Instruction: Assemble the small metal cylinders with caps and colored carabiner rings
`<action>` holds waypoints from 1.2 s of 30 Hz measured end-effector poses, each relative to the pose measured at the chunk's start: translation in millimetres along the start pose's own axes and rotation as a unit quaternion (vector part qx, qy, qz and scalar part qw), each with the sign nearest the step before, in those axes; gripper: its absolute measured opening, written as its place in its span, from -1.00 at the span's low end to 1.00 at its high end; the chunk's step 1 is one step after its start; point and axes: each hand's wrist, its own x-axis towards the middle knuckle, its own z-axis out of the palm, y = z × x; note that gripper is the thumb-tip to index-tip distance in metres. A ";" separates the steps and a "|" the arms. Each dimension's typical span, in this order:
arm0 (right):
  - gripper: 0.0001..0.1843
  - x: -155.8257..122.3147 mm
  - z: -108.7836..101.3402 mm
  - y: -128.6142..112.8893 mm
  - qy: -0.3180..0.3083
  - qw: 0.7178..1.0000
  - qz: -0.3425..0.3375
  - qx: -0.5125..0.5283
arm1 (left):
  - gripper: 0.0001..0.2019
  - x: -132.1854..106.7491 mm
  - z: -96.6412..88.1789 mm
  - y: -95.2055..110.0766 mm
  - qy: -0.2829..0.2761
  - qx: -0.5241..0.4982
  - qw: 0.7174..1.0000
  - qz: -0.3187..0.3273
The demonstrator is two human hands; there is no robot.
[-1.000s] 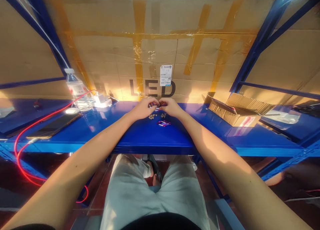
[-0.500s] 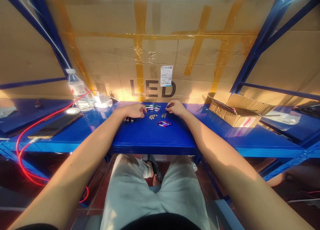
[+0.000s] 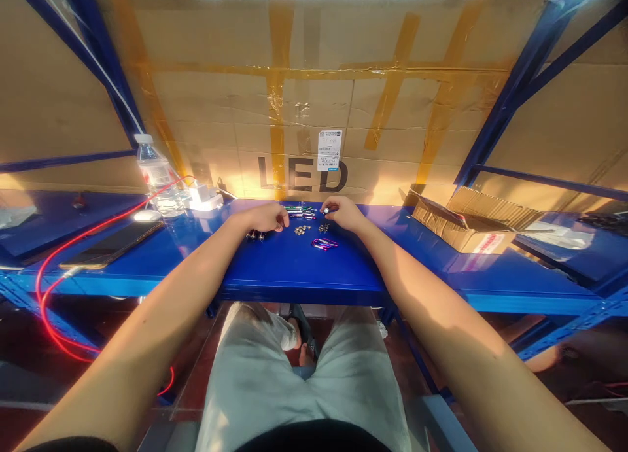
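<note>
On the blue table, my right hand [image 3: 343, 214] pinches a small shiny piece [image 3: 326, 210] between thumb and fingertips; its exact kind is too small to tell. My left hand [image 3: 269, 218] is closed with fingers curled downward, and whatever it may hold is hidden. Between the hands lie several slim, colourful pen-like barrels [image 3: 301, 212]. In front of them are a small pile of gold-coloured metal pieces [image 3: 301, 230] and a pile of tiny silvery parts [image 3: 324, 228]. Nearer me sits a bunch of purple-pink shiny parts [image 3: 324, 243]. Dark parts [image 3: 256, 235] lie below my left hand.
An open cardboard box [image 3: 473, 226] stands on the right. At left are a phone [image 3: 112, 243], a red cable [image 3: 63, 249], a water bottle [image 3: 159, 180] and a white charger [image 3: 203, 198]. A large cardboard sheet [image 3: 206, 112] closes off the back.
The view has shifted slightly. My right hand has turned the small piece a little, so its bright end now shows. My left hand stays in nearly the same place.
</note>
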 end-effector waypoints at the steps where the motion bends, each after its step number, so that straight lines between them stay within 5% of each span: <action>1: -0.80 -0.4 -0.1 -0.9 0.000 1.000 -0.001 0.000 | -0.74 0.2 0.4 -0.4 0.002 -0.009 1.000 0.001; 8: -0.80 0.1 0.7 -1.9 -0.003 1.000 0.011 0.006 | -0.76 2.3 3.2 2.1 0.026 -0.034 0.999 0.030; 15: -0.80 1.0 1.5 -1.5 -0.005 1.000 0.020 0.013 | -0.72 1.1 1.6 1.9 0.075 -0.008 0.997 -0.015; 24: -0.81 -0.3 4.9 -10.8 -0.011 1.000 -0.004 0.025 | -0.89 6.4 5.0 -6.0 0.065 0.011 0.998 0.013; 27: -0.81 -0.9 7.1 -13.4 -0.015 0.999 -0.025 0.038 | -0.86 6.6 8.9 3.8 0.134 0.009 0.991 0.023; 31: -0.80 -0.9 10.5 -15.6 -0.022 0.998 -0.043 0.041 | -0.84 12.4 18.2 26.3 0.258 0.045 0.958 0.114; 36: -0.77 -2.1 13.7 -22.3 -0.033 0.997 -0.061 0.034 | -0.81 20.9 30.7 44.2 0.313 0.089 0.923 0.205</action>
